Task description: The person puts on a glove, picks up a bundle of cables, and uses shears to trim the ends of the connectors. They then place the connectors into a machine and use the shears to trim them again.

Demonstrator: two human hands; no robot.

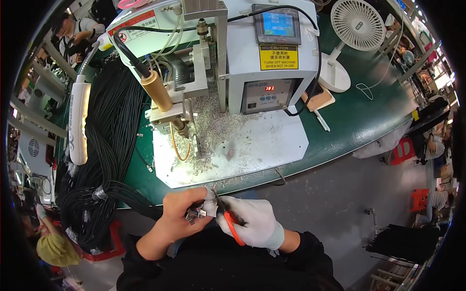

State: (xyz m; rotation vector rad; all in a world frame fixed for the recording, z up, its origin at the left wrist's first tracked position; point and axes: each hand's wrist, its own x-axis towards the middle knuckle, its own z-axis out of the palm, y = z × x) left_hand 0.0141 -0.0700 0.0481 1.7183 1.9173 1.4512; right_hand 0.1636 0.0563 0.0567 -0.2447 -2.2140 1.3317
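My left hand [182,213], bare but for white coverings on its fingertips, is closed round a bundle of black cables [138,198]. Small metal connector ends [196,213] stick out of that grip. My right hand [257,220] wears a white glove and is wrapped round orange-handled pliers [234,228]. The dark jaws of the pliers meet the fingertips of my left hand, in front of the bench edge. What lies between the jaws is too small to make out.
A soldering machine [160,92] stands over a white plate [272,140] strewn with metal scraps. Left of it lie a lit lamp [78,121] and a heap of black cables [104,111]. A white fan [357,29] and a pen [322,121] are to the right. Other people work farther off.
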